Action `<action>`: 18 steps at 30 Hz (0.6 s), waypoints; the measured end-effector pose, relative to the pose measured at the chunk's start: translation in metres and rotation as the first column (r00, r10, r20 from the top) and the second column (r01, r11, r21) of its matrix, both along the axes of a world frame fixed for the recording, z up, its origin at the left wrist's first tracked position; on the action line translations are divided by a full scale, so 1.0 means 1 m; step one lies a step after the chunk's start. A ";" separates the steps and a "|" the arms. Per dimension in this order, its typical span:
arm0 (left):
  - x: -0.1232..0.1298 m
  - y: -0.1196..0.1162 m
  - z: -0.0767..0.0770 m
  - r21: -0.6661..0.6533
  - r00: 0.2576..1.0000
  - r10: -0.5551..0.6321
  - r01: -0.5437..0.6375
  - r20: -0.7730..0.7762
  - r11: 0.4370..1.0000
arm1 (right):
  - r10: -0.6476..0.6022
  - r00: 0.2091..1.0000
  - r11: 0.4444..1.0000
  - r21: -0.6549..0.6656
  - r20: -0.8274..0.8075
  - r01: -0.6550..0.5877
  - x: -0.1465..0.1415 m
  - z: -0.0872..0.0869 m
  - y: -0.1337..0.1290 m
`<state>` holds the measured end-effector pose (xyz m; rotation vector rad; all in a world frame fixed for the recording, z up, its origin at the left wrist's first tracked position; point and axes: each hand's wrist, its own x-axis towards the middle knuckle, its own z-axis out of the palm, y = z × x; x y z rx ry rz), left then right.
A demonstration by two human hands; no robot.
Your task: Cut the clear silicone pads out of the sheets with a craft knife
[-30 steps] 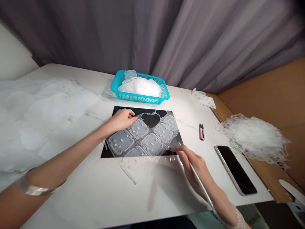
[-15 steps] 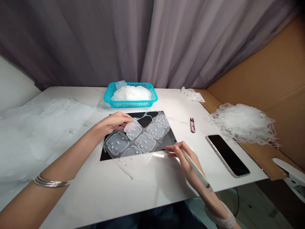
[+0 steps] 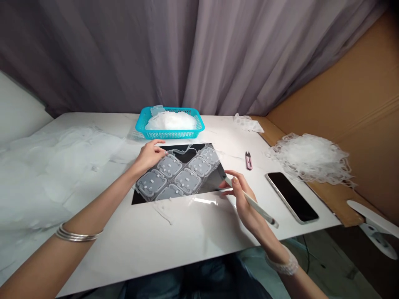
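Clear molded sheet [image 3: 177, 174] just laid flat on black mat [image 3: 212, 185] — L hand [image 3: 149, 157] kept open on it, R hand [image 3: 243, 203] closed on white stylus [image 3: 255, 203].

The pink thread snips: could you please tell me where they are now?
In the head view, the pink thread snips lie on the marble tabletop, just above the phone and left of the pile of clear trimmings.

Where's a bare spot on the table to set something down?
There's bare marble table between the blue basket and the pink snips, and along the front edge below the black mat. It's crowded on the mat, between the hands, and by the phone.
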<state>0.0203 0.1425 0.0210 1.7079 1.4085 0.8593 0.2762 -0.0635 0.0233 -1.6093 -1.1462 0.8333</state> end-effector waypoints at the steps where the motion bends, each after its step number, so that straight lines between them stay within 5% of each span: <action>1: -0.002 -0.003 0.001 0.050 0.999 0.022 -0.020 -0.031 0.999 | 0.009 1.000 1.000 0.015 0.022 -0.009 0.001 0.001 0.001; 4: -0.015 -0.031 0.005 0.155 0.992 0.030 -0.011 -0.125 0.988 | 0.021 0.995 0.999 0.034 0.095 -0.025 -0.003 0.006 0.002; 6: -0.028 -0.065 0.005 0.204 0.970 -0.061 0.111 -0.237 0.973 | 0.025 0.989 0.998 0.045 0.149 -0.032 -0.010 0.011 0.005; 8: -0.039 -0.103 -0.001 0.285 0.857 -0.181 0.349 -0.483 0.892 | 0.058 0.978 0.996 0.052 0.199 -0.070 -0.019 0.014 0.010; 11: -0.048 -0.143 -0.011 0.317 0.702 -0.153 0.491 -0.696 0.811 | 0.177 0.951 0.980 0.048 0.252 -0.195 -0.033 0.016 0.028; 14: -0.045 -0.151 -0.014 0.326 0.640 -0.088 0.499 -0.764 0.803 | 0.320 0.879 0.935 0.034 0.354 -0.354 -0.046 0.012 0.051; 18: -0.032 -0.131 -0.010 0.319 0.609 -0.092 0.532 -0.788 0.785 | 0.397 0.769 0.888 0.001 0.501 -0.459 -0.054 0.006 0.074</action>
